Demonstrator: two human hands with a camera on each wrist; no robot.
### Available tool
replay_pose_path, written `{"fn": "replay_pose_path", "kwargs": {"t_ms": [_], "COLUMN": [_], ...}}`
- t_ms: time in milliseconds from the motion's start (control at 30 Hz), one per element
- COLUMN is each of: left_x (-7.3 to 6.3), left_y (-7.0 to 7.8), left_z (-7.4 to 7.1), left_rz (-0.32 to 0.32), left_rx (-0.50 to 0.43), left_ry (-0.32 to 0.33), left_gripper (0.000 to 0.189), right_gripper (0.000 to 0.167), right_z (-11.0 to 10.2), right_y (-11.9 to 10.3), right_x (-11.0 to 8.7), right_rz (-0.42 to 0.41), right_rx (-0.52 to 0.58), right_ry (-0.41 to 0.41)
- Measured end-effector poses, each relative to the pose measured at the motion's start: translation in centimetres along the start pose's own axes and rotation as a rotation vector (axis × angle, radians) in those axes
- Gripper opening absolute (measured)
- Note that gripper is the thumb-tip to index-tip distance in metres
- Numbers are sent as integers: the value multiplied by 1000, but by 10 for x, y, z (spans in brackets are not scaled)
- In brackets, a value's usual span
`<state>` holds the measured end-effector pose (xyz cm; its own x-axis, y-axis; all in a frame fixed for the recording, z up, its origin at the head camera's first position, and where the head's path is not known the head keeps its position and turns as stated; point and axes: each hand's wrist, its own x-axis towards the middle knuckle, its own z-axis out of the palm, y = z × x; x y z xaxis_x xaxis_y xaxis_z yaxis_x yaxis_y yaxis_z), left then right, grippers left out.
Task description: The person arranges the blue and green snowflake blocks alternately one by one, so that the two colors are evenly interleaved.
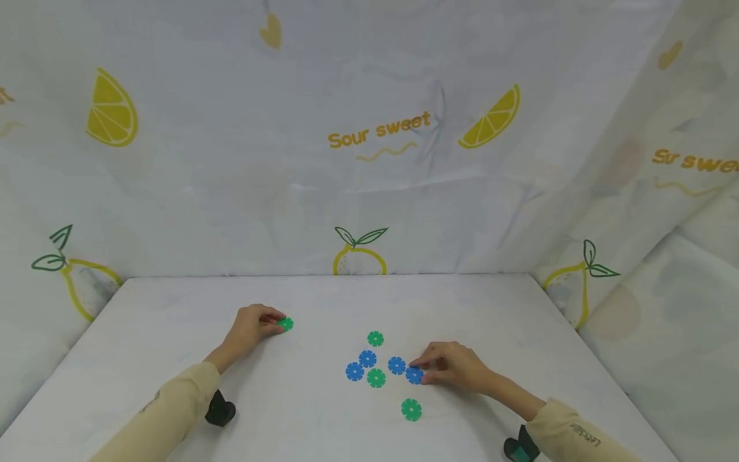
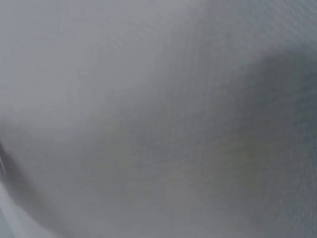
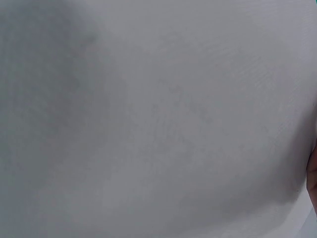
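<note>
My left hand point(image 1: 254, 328) pinches a green notched disc point(image 1: 286, 324) between thumb and fingers, on the left part of the white table. On the right, my right hand point(image 1: 456, 366) has its thumb and fingertips at the edges of a blue notched disc point(image 1: 414, 375), pinching it. Just left of that lies another blue disc point(image 1: 396, 366). Farther left, two blue discs sit close together, the upper blue disc point(image 1: 367, 359) and the lower blue disc point(image 1: 355, 371). The right wrist view catches only a sliver of the right hand point(image 3: 312, 181); the left wrist view shows mostly blurred white cloth.
Three loose green discs lie on the white table point(image 1: 323, 423): a far green disc point(image 1: 375, 338), a middle green disc point(image 1: 376, 378) and a near green disc point(image 1: 411, 409). A white cloth with lemon prints point(image 1: 231, 160) hangs behind the table. Black wrist devices point(image 1: 220, 409) sit beneath both forearms.
</note>
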<state>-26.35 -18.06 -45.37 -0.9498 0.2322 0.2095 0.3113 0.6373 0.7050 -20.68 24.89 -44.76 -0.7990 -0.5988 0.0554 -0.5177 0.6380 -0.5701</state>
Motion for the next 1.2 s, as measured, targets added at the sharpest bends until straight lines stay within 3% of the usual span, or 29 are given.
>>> {"fn": "replay_pose_path", "kwargs": {"t_ms": [400, 933, 1200], "left_x": [1, 4, 2], "left_y": [7, -3, 5], "left_z": [-4, 1, -1], "left_rz": [-43, -39, -46], "left_rx": [-1, 17, 29], "left_ry": [-23, -4, -8], "left_gripper": [25, 22, 22], "right_gripper": [28, 24, 31], "right_z": [-2, -4, -14], "right_y": [-1, -2, -1], "right_x": [1, 3, 9], "right_rz": [7, 5, -55], "right_rx": [3, 81, 141], "right_ry": [-11, -19, -121]}}
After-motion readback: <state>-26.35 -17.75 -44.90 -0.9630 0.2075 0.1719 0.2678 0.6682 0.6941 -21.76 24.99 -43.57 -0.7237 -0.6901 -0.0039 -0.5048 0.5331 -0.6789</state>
